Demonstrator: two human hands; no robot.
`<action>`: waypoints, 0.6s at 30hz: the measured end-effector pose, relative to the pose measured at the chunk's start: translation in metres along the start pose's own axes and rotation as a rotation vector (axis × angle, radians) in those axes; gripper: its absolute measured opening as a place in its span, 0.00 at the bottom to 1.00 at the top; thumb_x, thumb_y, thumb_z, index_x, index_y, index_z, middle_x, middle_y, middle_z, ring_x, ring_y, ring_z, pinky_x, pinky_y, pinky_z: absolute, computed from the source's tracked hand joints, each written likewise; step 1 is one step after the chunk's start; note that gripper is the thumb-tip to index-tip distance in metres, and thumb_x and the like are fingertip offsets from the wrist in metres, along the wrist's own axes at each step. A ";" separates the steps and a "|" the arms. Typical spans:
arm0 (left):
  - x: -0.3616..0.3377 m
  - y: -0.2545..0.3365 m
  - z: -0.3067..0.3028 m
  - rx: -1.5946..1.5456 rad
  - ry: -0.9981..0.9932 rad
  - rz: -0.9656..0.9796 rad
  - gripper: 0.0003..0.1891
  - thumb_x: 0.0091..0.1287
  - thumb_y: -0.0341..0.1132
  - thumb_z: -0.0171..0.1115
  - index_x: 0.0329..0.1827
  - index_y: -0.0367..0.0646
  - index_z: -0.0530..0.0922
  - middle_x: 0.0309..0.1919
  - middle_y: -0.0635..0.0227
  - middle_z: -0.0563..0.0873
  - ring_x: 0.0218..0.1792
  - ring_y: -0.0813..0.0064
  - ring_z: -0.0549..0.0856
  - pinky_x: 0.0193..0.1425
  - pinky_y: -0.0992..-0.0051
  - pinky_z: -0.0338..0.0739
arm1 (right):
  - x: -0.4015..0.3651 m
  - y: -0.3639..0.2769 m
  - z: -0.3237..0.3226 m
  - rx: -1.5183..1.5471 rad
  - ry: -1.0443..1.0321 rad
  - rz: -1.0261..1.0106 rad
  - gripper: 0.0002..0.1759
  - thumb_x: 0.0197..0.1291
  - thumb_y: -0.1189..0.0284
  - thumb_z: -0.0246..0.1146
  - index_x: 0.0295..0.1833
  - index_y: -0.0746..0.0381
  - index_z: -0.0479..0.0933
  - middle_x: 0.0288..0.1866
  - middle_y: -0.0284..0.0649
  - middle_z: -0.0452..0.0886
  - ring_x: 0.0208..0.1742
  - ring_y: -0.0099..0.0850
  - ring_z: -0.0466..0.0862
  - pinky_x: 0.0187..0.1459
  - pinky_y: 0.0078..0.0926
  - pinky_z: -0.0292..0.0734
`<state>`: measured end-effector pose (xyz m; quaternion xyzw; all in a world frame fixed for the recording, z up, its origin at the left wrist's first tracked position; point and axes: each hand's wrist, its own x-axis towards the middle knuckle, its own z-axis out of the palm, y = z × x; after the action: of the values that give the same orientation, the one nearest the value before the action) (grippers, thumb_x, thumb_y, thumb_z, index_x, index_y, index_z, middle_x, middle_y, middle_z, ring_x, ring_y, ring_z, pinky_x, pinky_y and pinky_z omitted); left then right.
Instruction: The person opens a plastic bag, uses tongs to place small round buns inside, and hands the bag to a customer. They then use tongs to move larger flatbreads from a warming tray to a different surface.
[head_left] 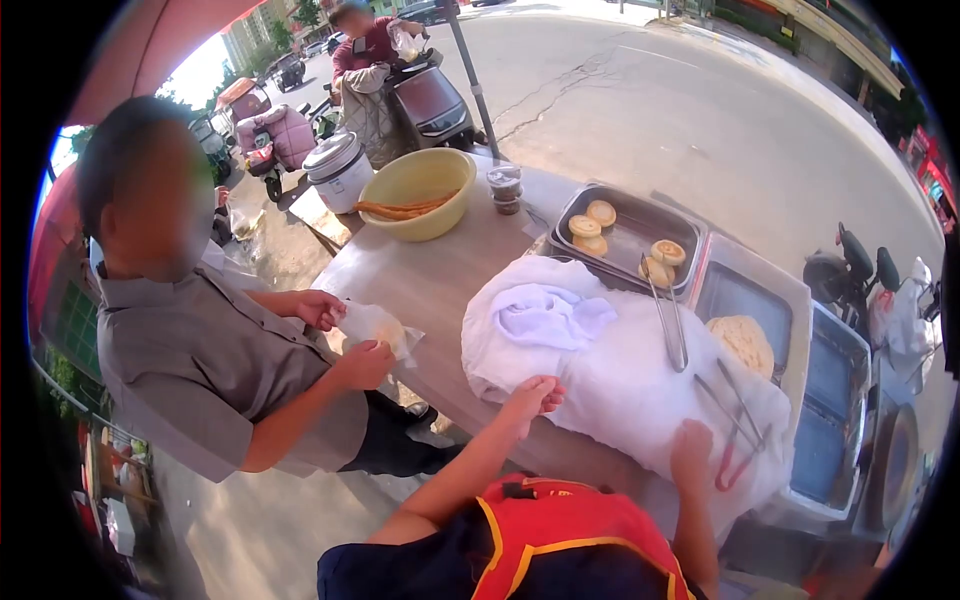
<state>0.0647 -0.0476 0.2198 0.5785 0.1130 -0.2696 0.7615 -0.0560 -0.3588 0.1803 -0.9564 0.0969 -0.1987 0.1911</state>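
Observation:
My left hand (537,396) is closed at the near edge of a white cloth bundle (640,375); what its fingers hold, if anything, is too small to make out. My right hand (691,442) rests against the cloth's near right part, its fingers mostly hidden. A folded purple-white cloth (548,318) lies on the bundle. Metal tongs (668,325) lean from a tray over the cloth, and red-handled tongs (738,420) lie just right of my right hand. Round breads (601,212) sit in the metal tray (630,235). Pale dough (742,345) lies in the tray beside it.
On the left a person in a grey shirt (200,370) holds a clear bag (378,330) with something round. A yellow bowl (415,165) of fried sticks, a white pot (338,165) and stacked jars (505,188) stand at the back. Blue-grey trays (835,380) are at the right.

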 end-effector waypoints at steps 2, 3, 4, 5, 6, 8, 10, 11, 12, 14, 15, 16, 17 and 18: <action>0.001 -0.002 0.000 0.010 -0.009 -0.007 0.11 0.67 0.38 0.48 0.46 0.43 0.72 0.37 0.71 0.80 0.36 0.81 0.77 0.42 0.81 0.73 | 0.001 -0.002 0.001 -0.002 0.000 0.022 0.11 0.56 0.73 0.54 0.45 0.65 0.72 0.44 0.48 0.73 0.50 0.46 0.70 0.53 0.41 0.64; 0.001 -0.004 0.001 0.006 -0.010 -0.005 0.11 0.67 0.38 0.48 0.46 0.42 0.73 0.38 0.70 0.80 0.36 0.80 0.77 0.42 0.80 0.73 | 0.001 -0.003 0.002 -0.008 0.004 0.026 0.11 0.56 0.73 0.54 0.45 0.65 0.72 0.44 0.48 0.73 0.50 0.46 0.70 0.53 0.41 0.64; 0.001 -0.005 0.001 0.003 -0.011 -0.004 0.11 0.67 0.38 0.47 0.46 0.42 0.73 0.38 0.70 0.80 0.37 0.80 0.78 0.42 0.80 0.73 | 0.000 -0.004 0.002 -0.012 0.008 0.031 0.11 0.56 0.73 0.53 0.45 0.65 0.72 0.44 0.48 0.73 0.50 0.45 0.70 0.53 0.41 0.64; 0.001 -0.007 0.001 -0.001 -0.010 -0.003 0.11 0.67 0.38 0.47 0.45 0.42 0.74 0.38 0.70 0.80 0.37 0.79 0.78 0.43 0.80 0.73 | 0.000 -0.005 0.003 -0.017 0.015 0.031 0.11 0.56 0.73 0.53 0.45 0.64 0.72 0.44 0.48 0.73 0.50 0.45 0.70 0.53 0.41 0.63; 0.001 -0.008 0.000 -0.002 -0.019 -0.003 0.11 0.67 0.38 0.48 0.45 0.42 0.74 0.38 0.70 0.80 0.37 0.79 0.78 0.43 0.80 0.73 | 0.000 -0.006 0.002 -0.022 0.023 0.030 0.11 0.56 0.73 0.53 0.45 0.64 0.72 0.44 0.48 0.73 0.50 0.45 0.70 0.54 0.41 0.63; 0.002 -0.009 -0.001 -0.007 -0.033 -0.002 0.11 0.67 0.38 0.48 0.45 0.42 0.74 0.38 0.70 0.80 0.37 0.79 0.78 0.43 0.80 0.73 | 0.000 -0.006 0.003 -0.032 0.037 0.022 0.11 0.56 0.73 0.53 0.45 0.64 0.72 0.44 0.48 0.73 0.51 0.45 0.70 0.54 0.41 0.63; 0.000 -0.008 -0.002 -0.003 -0.031 0.006 0.11 0.67 0.38 0.48 0.45 0.42 0.73 0.39 0.70 0.80 0.37 0.79 0.78 0.43 0.80 0.73 | -0.001 -0.006 0.005 -0.043 0.049 0.010 0.11 0.56 0.73 0.53 0.44 0.64 0.72 0.45 0.48 0.72 0.51 0.45 0.70 0.54 0.41 0.63; -0.001 -0.007 -0.002 0.000 -0.029 0.008 0.11 0.67 0.38 0.48 0.45 0.42 0.73 0.39 0.70 0.80 0.37 0.79 0.78 0.43 0.80 0.73 | -0.001 -0.005 0.006 -0.055 0.056 0.002 0.11 0.56 0.74 0.53 0.45 0.65 0.71 0.44 0.48 0.72 0.50 0.45 0.70 0.54 0.41 0.63; -0.001 -0.008 -0.003 -0.004 -0.029 0.009 0.11 0.67 0.38 0.48 0.46 0.42 0.73 0.39 0.70 0.80 0.37 0.80 0.78 0.43 0.80 0.72 | -0.002 -0.005 0.007 -0.067 0.060 -0.004 0.11 0.56 0.74 0.53 0.45 0.65 0.71 0.44 0.48 0.72 0.50 0.45 0.70 0.54 0.41 0.63; -0.001 -0.011 -0.005 -0.012 -0.030 0.011 0.12 0.67 0.38 0.48 0.46 0.42 0.73 0.39 0.70 0.80 0.38 0.80 0.78 0.44 0.80 0.72 | -0.003 -0.006 0.007 -0.074 0.061 -0.006 0.11 0.56 0.74 0.53 0.45 0.65 0.71 0.44 0.48 0.72 0.50 0.46 0.70 0.54 0.41 0.63; 0.000 -0.012 -0.006 -0.015 -0.029 0.016 0.12 0.67 0.39 0.48 0.46 0.42 0.73 0.38 0.70 0.80 0.37 0.80 0.77 0.43 0.80 0.72 | -0.003 -0.007 0.005 -0.069 0.059 -0.002 0.11 0.56 0.74 0.53 0.44 0.65 0.71 0.44 0.48 0.72 0.49 0.46 0.70 0.53 0.41 0.63; 0.000 -0.012 -0.006 -0.019 -0.030 0.023 0.12 0.67 0.39 0.48 0.45 0.43 0.73 0.37 0.71 0.80 0.36 0.81 0.77 0.42 0.81 0.72 | -0.001 -0.008 0.004 -0.066 0.057 0.000 0.11 0.56 0.74 0.53 0.44 0.65 0.71 0.43 0.48 0.72 0.49 0.46 0.70 0.53 0.41 0.63; 0.001 -0.013 -0.006 -0.023 -0.031 0.028 0.12 0.67 0.40 0.48 0.45 0.43 0.74 0.36 0.71 0.80 0.36 0.81 0.77 0.41 0.81 0.72 | -0.001 -0.006 0.006 -0.073 0.065 -0.006 0.11 0.56 0.74 0.53 0.44 0.65 0.71 0.43 0.48 0.72 0.49 0.46 0.70 0.53 0.41 0.63; 0.001 -0.013 -0.007 -0.019 -0.027 0.025 0.12 0.67 0.39 0.48 0.46 0.42 0.73 0.38 0.70 0.80 0.37 0.81 0.77 0.42 0.80 0.72 | -0.002 -0.003 0.009 -0.080 0.072 -0.014 0.11 0.56 0.74 0.53 0.44 0.65 0.71 0.43 0.48 0.72 0.49 0.46 0.70 0.53 0.41 0.63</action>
<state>0.0598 -0.0440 0.2071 0.5691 0.0977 -0.2667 0.7717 -0.0537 -0.3523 0.1731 -0.9560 0.1051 -0.2305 0.1478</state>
